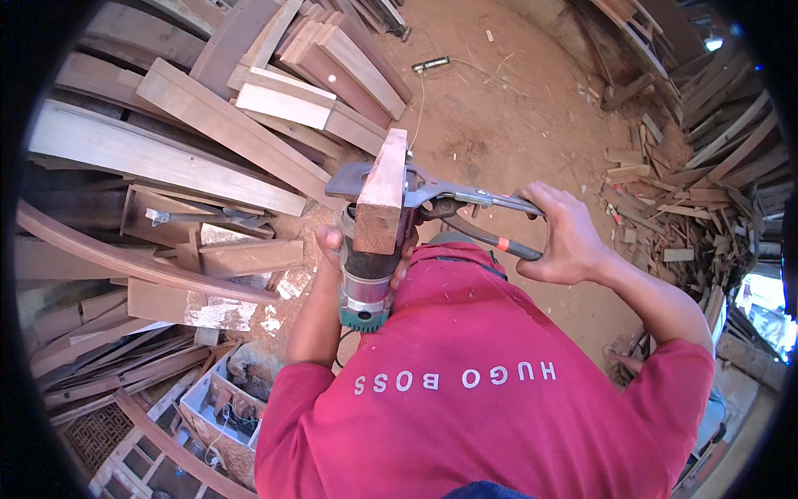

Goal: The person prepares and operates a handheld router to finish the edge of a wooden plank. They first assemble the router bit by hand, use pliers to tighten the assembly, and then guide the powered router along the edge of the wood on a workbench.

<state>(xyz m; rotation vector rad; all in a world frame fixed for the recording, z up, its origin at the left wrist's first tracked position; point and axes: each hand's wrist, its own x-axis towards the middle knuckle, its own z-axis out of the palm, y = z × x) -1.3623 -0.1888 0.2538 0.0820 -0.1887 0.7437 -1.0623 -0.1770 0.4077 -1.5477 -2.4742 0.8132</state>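
Observation:
My left hand is wrapped round the body of a small power router with a silver collar and a green end. Its thumb shows on the left side and fingertips on the right. In front of the router stands a short reddish wood block, hiding part of the tool. Locking clamp pliers reach in from the right, their jaws at the block and at a dark flat plate. My right hand grips the pliers' two spread handles, fingers on the upper one, thumb at the lower.
Planks and boards are piled on the left, with a curved wooden strip across them. A white divided box holds cables at lower left. Scrap wood lines the right. A level-like tool lies on the dirt floor.

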